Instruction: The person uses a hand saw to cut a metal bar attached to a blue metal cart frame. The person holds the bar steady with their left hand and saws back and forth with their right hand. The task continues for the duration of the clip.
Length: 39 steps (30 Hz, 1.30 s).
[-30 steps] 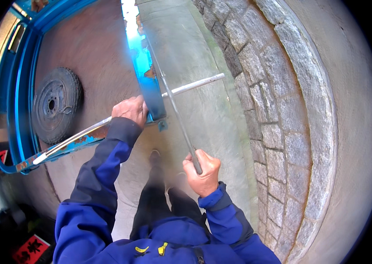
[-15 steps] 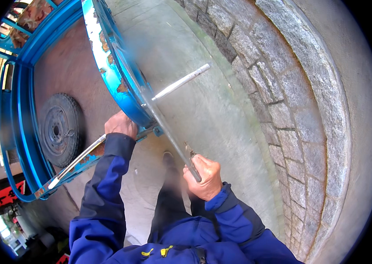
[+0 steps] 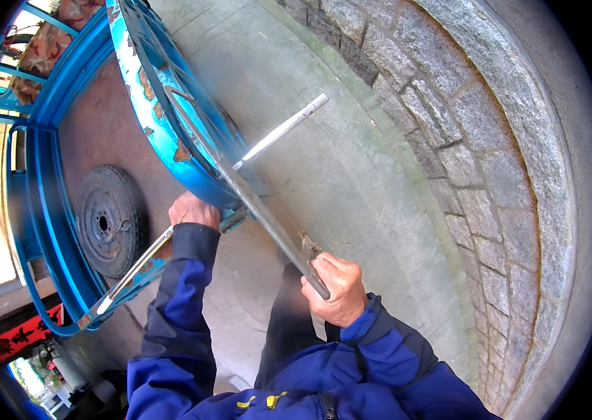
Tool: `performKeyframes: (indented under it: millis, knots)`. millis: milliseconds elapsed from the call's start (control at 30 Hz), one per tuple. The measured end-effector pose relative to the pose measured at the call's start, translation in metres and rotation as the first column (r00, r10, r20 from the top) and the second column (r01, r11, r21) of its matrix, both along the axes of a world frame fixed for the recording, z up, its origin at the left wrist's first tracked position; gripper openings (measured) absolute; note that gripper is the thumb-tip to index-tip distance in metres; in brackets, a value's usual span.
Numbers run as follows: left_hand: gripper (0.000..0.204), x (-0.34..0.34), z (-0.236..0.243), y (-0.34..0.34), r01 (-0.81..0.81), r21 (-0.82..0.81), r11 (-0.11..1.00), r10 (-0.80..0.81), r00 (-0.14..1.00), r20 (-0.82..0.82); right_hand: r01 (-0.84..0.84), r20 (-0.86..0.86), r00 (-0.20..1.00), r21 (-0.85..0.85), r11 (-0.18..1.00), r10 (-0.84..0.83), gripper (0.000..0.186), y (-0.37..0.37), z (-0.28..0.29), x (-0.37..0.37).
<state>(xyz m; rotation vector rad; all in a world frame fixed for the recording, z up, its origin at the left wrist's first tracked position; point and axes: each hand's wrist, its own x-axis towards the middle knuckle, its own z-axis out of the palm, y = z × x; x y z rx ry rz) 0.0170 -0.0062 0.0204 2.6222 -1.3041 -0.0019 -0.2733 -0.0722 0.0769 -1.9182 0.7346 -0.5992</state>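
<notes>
At my far left a red banner (image 3: pixel 23 334) hangs below the blue cart (image 3: pixel 45 185). A wheel (image 3: pixel 111 222) lies in the cart's bed. Beside it a pale pole (image 3: pixel 135 269) slants up across the cart's near edge, and my left hand (image 3: pixel 195 211) is clenched round its upper part, fingers mostly hidden. Just beyond stands the chipped blue panel (image 3: pixel 159 136). My right hand (image 3: pixel 338 287) grips the lower end of a grey metal bar (image 3: pixel 268 222); a stone wall (image 3: pixel 482 175) curves farther right.
</notes>
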Motion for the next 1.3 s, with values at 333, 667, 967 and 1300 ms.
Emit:
performKeyframes:
  millis: [333, 667, 967, 1300]
  knots:
    - [0.018, 0.0, -0.01, 0.0, -0.024, -0.075, 0.997, 0.019, 0.998, -0.066, 0.018, 0.005, 1.0, 0.033, 0.999, -0.018, 0.024, -0.004, 0.002, 0.009]
    - [0.017, -0.002, -0.009, -0.001, -0.015, -0.112, 0.994, 0.008, 0.998, -0.066, 0.045, 0.034, 0.998, 0.021, 0.999, -0.046, 0.021, -0.006, 0.004, 0.012]
    - [0.017, 0.0, -0.008, -0.002, -0.003, -0.067, 0.998, 0.0, 0.999, -0.036, 0.035, 0.031, 0.999, -0.009, 0.999, -0.035, 0.022, -0.004, 0.0, 0.017]
    - [0.019, -0.004, -0.003, -0.002, -0.014, -0.081, 0.997, 0.01, 0.999, -0.051, 0.049, 0.023, 0.999, -0.032, 0.998, -0.048, 0.024, -0.001, 0.007, 0.009]
